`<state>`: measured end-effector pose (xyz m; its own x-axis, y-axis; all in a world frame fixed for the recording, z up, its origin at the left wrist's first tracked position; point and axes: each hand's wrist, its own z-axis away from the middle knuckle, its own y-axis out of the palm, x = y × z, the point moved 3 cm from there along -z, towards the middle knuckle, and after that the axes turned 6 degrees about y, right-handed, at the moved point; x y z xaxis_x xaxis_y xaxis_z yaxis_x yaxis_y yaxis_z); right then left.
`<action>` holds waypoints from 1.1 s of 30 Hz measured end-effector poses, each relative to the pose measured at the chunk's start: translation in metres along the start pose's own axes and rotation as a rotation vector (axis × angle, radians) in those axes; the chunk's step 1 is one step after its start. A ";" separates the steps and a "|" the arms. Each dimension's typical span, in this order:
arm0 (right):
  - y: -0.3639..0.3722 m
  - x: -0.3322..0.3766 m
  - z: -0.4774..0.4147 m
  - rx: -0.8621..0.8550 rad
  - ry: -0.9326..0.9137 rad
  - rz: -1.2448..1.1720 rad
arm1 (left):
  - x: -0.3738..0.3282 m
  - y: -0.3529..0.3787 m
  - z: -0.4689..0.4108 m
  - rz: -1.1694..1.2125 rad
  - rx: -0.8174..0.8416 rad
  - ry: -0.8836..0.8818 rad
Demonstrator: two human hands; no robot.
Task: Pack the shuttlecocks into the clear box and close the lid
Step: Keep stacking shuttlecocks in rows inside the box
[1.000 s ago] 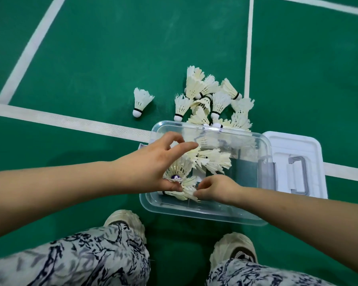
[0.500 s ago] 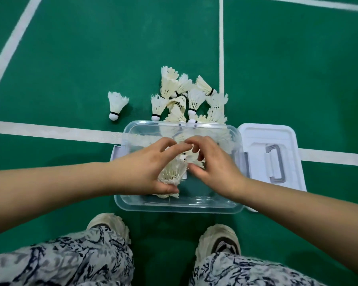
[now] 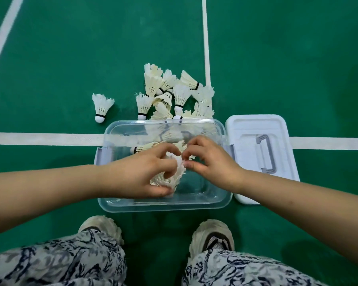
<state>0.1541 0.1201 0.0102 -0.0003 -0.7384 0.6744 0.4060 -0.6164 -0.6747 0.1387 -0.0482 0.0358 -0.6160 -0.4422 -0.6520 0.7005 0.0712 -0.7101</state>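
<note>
Left hand [image 3: 141,174] grips a shuttlecock bunch [image 3: 176,174] inside the clear box [image 3: 163,207]; right hand [image 3: 213,162] pinches its feather tips. Lay it flat toward the near wall, without crushing feathers

Head view, steeply down, close

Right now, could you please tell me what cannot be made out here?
- Head view: the number of held shuttlecocks; left hand and right hand cover them.
- Head view: the count in the floor pile; shuttlecocks overlap.
- Head view: much of the near edge of the lid; the right forearm covers it.
</note>
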 end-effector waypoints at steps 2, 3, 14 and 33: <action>0.001 -0.001 0.002 0.018 0.000 0.011 | 0.003 0.000 0.001 0.025 -0.005 0.000; 0.001 -0.001 0.003 0.023 0.001 0.025 | 0.004 0.000 0.002 0.027 -0.015 -0.005; 0.010 0.004 0.001 0.041 0.170 0.186 | 0.021 -0.013 0.017 -0.165 -0.138 -0.120; 0.059 -0.018 -0.008 0.181 0.610 -0.131 | 0.040 -0.019 0.037 -0.119 -0.209 -0.140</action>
<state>0.1713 0.0947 -0.0440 -0.5578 -0.7160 0.4198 0.5149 -0.6952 -0.5016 0.1143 -0.1005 0.0330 -0.6233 -0.5769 -0.5279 0.5279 0.1876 -0.8283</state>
